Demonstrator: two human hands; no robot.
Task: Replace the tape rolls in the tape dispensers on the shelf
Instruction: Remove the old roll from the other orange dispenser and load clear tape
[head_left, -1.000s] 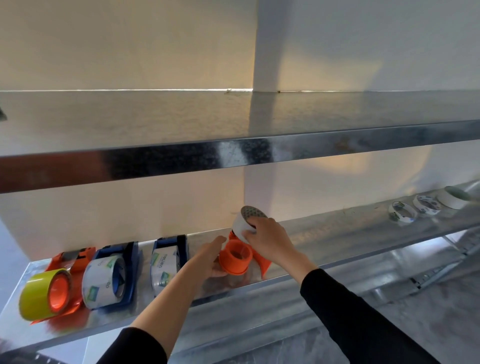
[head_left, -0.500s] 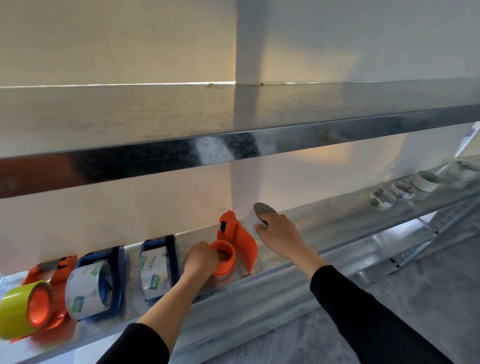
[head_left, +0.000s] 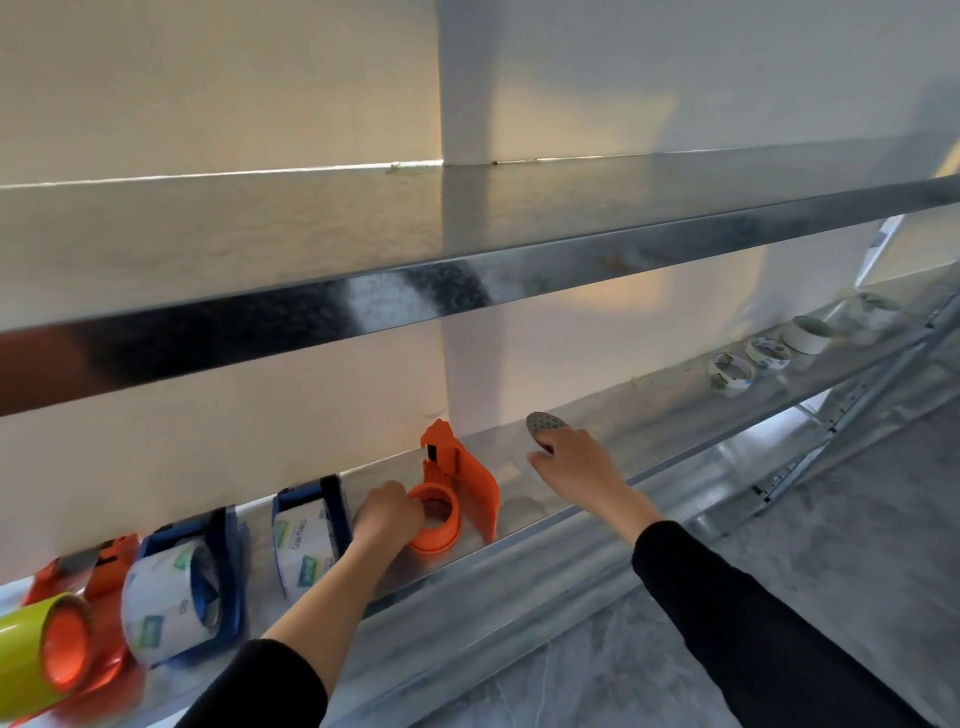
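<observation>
An orange tape dispenser (head_left: 467, 483) stands on the lower metal shelf (head_left: 649, 415), its round hub (head_left: 436, 525) bare. My left hand (head_left: 387, 512) grips the hub's left rim. Just right of the dispenser, my right hand (head_left: 571, 462) holds a tape roll (head_left: 545, 423) with a grey patterned side, low over the shelf; the hand hides most of the roll. To the left stand two blue dispensers (head_left: 306, 535) (head_left: 182, 597) loaded with clear printed tape. At the far left an orange dispenser (head_left: 78, 571) carries a yellow roll (head_left: 31, 644).
Several loose tape rolls (head_left: 732, 371) (head_left: 808, 335) lie in a row at the shelf's far right end. An upper metal shelf (head_left: 467, 291) juts out above the hands. A wall backs the shelves, and grey floor lies below right.
My right hand has taken the roll off the orange hub and carried it to the right. My left hand has closed on the hub's rim.
</observation>
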